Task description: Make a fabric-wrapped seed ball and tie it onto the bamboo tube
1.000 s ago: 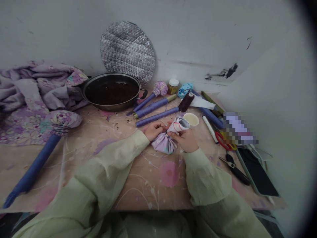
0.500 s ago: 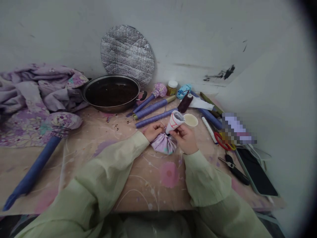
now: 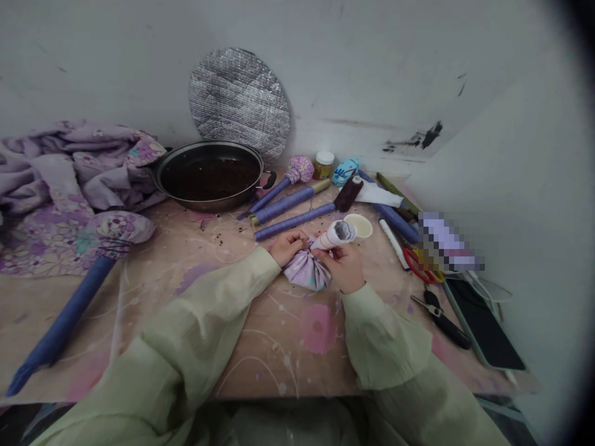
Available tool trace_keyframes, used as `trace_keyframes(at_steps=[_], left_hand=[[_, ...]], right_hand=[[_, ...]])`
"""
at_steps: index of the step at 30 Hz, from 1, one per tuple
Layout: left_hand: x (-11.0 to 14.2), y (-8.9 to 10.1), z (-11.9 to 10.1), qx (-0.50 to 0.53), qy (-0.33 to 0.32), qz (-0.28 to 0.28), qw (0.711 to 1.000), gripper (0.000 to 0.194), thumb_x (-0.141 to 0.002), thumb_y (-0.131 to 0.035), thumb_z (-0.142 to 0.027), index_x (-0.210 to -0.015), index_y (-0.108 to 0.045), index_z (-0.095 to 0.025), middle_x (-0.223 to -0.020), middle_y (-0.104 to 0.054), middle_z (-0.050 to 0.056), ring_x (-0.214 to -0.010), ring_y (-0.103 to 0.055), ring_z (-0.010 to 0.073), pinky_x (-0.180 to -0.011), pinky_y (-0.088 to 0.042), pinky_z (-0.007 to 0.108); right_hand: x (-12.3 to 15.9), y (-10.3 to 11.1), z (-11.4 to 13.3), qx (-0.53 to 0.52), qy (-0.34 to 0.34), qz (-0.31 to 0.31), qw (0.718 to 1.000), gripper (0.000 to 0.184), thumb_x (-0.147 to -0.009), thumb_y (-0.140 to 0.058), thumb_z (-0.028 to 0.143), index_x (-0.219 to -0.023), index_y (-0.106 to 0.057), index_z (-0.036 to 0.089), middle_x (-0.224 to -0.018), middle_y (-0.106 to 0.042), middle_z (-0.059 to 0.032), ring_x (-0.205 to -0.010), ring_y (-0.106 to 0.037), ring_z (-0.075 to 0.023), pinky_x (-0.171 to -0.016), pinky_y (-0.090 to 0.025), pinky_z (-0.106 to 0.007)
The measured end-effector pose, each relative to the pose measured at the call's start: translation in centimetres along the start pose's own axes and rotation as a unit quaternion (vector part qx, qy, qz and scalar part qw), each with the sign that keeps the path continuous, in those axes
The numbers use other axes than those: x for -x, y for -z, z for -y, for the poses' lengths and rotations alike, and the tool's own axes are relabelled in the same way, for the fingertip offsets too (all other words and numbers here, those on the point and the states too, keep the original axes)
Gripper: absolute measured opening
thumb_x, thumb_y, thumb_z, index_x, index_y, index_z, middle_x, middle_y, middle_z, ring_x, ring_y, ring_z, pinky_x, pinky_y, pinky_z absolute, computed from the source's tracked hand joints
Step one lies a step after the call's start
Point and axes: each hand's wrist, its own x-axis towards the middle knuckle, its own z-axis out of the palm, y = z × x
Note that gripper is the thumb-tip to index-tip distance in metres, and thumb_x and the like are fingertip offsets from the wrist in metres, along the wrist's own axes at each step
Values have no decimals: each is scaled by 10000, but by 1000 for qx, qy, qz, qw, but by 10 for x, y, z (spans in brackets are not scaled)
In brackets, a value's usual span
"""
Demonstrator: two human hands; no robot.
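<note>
Left hand point(image 3: 288, 249): pinching the gathered neck of the cloth bundle point(image 3: 307, 274).
Right hand point(image 3: 344, 267): gripping the white roll point(image 3: 331, 238) low, thumb against fingers.
Cloth bundle: sitting before the person, at the table point(image 3: 260, 303).
White roll: leaning right towards the bowl point(image 3: 365, 228), no longer standing steeply.

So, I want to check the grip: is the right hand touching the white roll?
Touching: the head view shows the right hand with its thumb and fingers against the lower side of the white roll.
</note>
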Motion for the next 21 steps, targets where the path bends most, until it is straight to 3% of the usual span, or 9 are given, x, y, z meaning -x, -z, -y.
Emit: trace_keyframes(at_steps=[3,7,12,21], left_hand=[[0,0,-1,0,1,-3,1000,120,-563,-590,-223,-521,-506,-148,-525,-472,-53,-549,-404,75,-587,-336,212],[1,-1,-2,1,6,-6,1000,110,-554,-603,-214,-535,-519,-145,-549,-503,-47,-558,-419,76,-582,-341,209],[1,-1,-2,3,8,-5,1000,137,-564,-616,-246,-540,-529,-144,-578,-536,-32,-585,-449,87,-589,-349,215],[1,-2,-5,-8,23,-2,1000,100,-569,-591,-204,-533,-518,-146,-524,-478,-59,-538,-399,71,-581,-329,215]], right_hand=[[0,1,3,9,3,12,1000,172,-731,-672,343,-785,-681,180,-896,-710,-92,-884,-641,-241,-850,-478,-416],[-1,3,4,26,-5,4,1000,165,-698,-702,333,-764,-689,183,-819,-715,-82,-841,-649,-247,-823,-489,-421],[-3,7,4,-4,13,65,998,205,-690,-705,316,-849,-686,188,-909,-710,-87,-897,-645,-251,-842,-488,-420],[-2,8,4,-3,-12,53,999,143,-714,-687,300,-782,-648,181,-751,-686,-38,-690,-616,-180,-679,-494,-331]])
